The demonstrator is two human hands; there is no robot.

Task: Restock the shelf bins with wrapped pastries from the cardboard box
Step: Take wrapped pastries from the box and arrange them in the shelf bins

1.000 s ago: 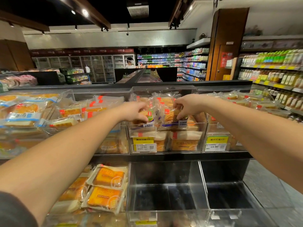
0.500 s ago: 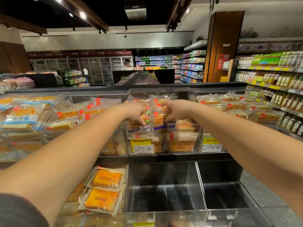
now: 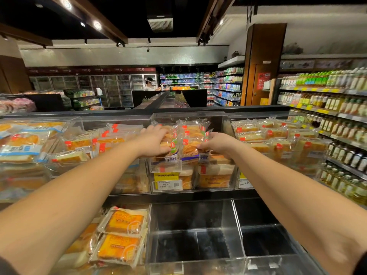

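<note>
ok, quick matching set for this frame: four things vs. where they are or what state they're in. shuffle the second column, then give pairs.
1. left hand
2. right hand
3. yellow price tag
4. lower middle bin

A. holds no packs
B. front of the upper middle bin
C. on the right-side pastry pack
D. on the left-side pastry pack

Pairs: 1-D, 2-C, 3-B, 4-A
</note>
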